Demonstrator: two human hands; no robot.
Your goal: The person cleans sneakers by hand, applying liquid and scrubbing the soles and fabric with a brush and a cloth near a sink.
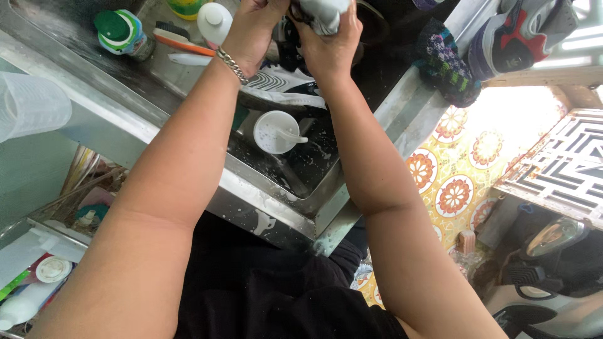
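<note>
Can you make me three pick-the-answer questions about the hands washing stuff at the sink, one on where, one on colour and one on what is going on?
1. Where is the white cup?
A. Down in the sink
B. On the patterned floor
C. On the ledge

2. What colour is the cap on the bottle at the sink's edge?
A. Red
B. Green
C. Black

3. What are the left hand and right hand doing?
A. Resting flat
B. Gripping a white thing together
C. Hanging free

Answers: 1 A, it sits in the wet basin. 2 B, its top is green. 3 B, both hands close around it.
</note>
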